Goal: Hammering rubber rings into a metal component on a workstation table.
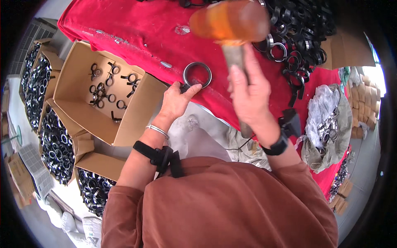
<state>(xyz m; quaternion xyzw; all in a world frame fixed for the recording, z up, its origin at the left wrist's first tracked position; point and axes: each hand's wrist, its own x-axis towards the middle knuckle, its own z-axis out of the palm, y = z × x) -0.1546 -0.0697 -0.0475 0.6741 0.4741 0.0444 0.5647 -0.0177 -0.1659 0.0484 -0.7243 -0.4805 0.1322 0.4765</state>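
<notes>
My left hand pinches a black ring with a short tab and keeps it flat on the red cloth, close to the table's front edge. Thumb and fingertips press around the tab side of the ring, hiding most of the tab. My right hand is wrapped around the wooden handle of a mallet. The mallet's amber-orange head is raised above the cloth, beyond the ring and to its right, and looks blurred by motion.
A large heap of black rings covers the table's far right. Left of the table stands an open carton with several tabbed rings inside. More cartons full of rings line the left. On the right lies a grey-green sack with clear plastic.
</notes>
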